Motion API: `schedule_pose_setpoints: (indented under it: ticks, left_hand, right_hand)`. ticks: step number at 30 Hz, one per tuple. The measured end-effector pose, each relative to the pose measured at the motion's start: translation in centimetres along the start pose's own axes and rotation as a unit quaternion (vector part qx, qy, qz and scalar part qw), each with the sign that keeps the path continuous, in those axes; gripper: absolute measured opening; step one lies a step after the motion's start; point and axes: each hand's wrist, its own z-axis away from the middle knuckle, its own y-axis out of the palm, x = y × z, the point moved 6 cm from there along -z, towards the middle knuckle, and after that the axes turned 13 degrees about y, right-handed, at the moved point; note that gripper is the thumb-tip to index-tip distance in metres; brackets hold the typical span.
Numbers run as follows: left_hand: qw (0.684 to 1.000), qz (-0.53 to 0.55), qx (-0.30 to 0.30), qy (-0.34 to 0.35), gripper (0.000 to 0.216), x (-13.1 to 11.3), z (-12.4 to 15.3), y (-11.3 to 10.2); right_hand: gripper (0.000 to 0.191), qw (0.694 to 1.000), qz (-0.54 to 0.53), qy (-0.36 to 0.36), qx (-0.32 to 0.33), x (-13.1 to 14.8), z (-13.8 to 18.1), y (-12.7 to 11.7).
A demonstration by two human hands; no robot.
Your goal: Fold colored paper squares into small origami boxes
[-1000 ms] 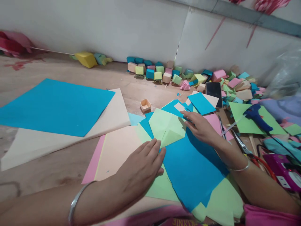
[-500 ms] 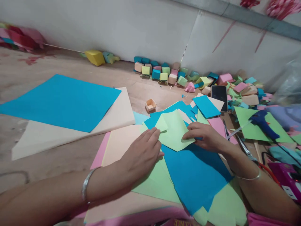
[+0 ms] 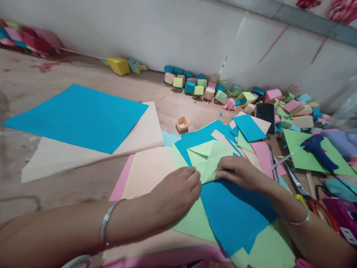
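The left hand (image 3: 178,191), fingers drawn together, grips the left corner of the folded green paper (image 3: 210,156). The right hand (image 3: 240,173) pinches its right edge. The paper rests on a blue sheet (image 3: 234,212). Farther off sits a small peach box (image 3: 182,123).

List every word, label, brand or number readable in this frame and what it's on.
Pink garment: yellow letters at the bottom edge, cut off, unreadable.
Phone: dark screen, no text.
Glue gun: no marking legible.
White label on the purple device: too blurred to read.
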Motion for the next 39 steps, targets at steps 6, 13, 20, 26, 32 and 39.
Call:
schedule_pose_setpoints:
  ticks: [6, 13, 20, 26, 32, 39]
  left_hand:
    - [1.000, 0.016, 0.017, 0.000, 0.010, 0.2, -0.1, -0.1]
    - [0.999, 0.003, -0.040, -0.012, 0.015, 0.1, 0.2, 0.6]
    - [0.999, -0.003, -0.044, -0.026, 0.033, 0.2, 0.2, 0.9]
    - [0.999, 0.011, 0.000, -0.032, 0.040, 0.4, -0.1, 0.8]
    - [0.999, 0.018, 0.011, -0.029, 0.036, 0.5, -0.2, 0.6]
    - [1.000, -0.021, -0.019, -0.012, 0.039, 0.3, 0.0, 0.9]
  right_hand:
    - [0.017, 0.995, 0.006, 0.059, -0.075, -0.6, -0.2, -0.2]
    - [0.025, 0.979, 0.102, 0.056, -0.170, -1.1, -0.4, 0.4]
    - [0.026, 0.972, 0.137, 0.078, -0.174, -1.2, -0.5, 0.6]
    - [0.027, 0.972, 0.129, 0.093, -0.171, -1.4, -0.6, 0.6]
    - [0.029, 0.973, 0.098, 0.107, -0.177, -1.5, -0.6, 0.4]
    - [0.032, 0.976, 0.082, 0.108, -0.172, -1.7, -0.9, 0.4]
